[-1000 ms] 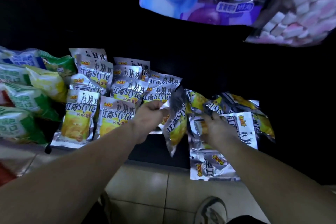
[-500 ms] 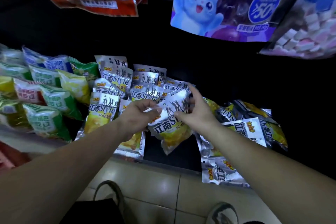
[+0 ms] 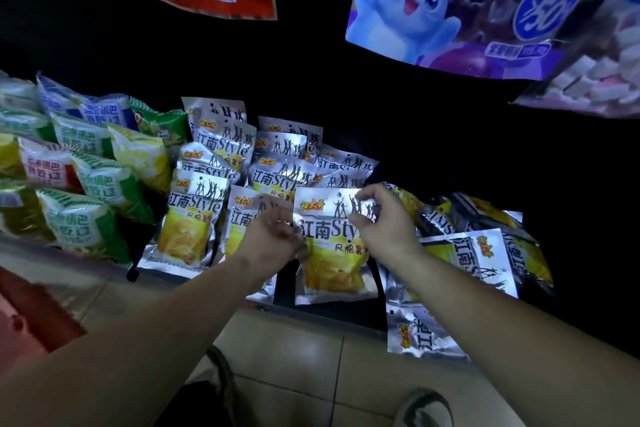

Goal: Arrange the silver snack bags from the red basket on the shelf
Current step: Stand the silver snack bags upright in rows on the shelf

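Held silver snack bag was upright, label out, at the shelf front, just right of the fronted rows of the same product. The left hand pinched its left edge, fingers curled. The right hand pinched the top right corner between thumb and fingers. Two-point hold probably meant to square it with the neighbours before setting it down. A loose pile of silver bags lay skewed to the right, one overhanging the edge. Green bags sat left. Shelf dark and dimly lit, cat-print bag hanging above, tiled floor below. Red shape lower left, likely the basket.
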The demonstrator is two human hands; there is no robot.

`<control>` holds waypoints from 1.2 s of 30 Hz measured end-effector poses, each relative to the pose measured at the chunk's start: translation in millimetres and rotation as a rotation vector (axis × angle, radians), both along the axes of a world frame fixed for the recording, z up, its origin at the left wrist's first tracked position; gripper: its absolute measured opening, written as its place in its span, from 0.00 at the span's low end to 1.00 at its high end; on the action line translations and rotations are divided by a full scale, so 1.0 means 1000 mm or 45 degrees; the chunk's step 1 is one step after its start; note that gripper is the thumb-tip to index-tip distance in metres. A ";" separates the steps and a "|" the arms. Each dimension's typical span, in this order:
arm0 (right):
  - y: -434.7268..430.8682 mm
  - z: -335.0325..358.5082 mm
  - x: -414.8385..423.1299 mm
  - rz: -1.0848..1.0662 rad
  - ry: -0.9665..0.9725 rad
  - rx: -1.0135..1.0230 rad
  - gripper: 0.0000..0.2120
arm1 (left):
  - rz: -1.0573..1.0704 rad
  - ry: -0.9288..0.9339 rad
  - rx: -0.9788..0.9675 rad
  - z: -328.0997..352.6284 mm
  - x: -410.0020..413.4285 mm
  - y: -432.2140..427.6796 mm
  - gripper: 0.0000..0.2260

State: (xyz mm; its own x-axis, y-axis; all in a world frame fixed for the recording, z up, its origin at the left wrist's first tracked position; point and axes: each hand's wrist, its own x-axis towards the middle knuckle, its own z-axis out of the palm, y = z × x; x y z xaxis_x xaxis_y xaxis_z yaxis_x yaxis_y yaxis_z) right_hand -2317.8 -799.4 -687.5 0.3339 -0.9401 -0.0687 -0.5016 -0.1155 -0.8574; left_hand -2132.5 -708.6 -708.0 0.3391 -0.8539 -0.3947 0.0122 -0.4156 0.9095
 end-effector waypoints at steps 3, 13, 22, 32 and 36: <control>-0.004 -0.011 0.004 0.024 0.189 0.077 0.10 | 0.069 -0.319 0.020 -0.023 0.002 -0.005 0.12; -0.023 -0.045 0.031 0.105 0.439 0.367 0.31 | -0.130 -0.706 0.077 -0.036 -0.004 -0.002 0.12; -0.046 -0.052 0.035 0.062 0.563 0.232 0.29 | -0.841 -0.715 0.515 -0.069 -0.030 0.008 0.41; -0.039 -0.064 0.019 0.332 0.979 0.230 0.24 | -0.868 -0.892 0.372 -0.082 -0.044 0.005 0.30; -0.045 -0.061 0.010 0.436 0.868 0.367 0.29 | -0.887 -0.932 0.442 -0.087 -0.047 0.006 0.35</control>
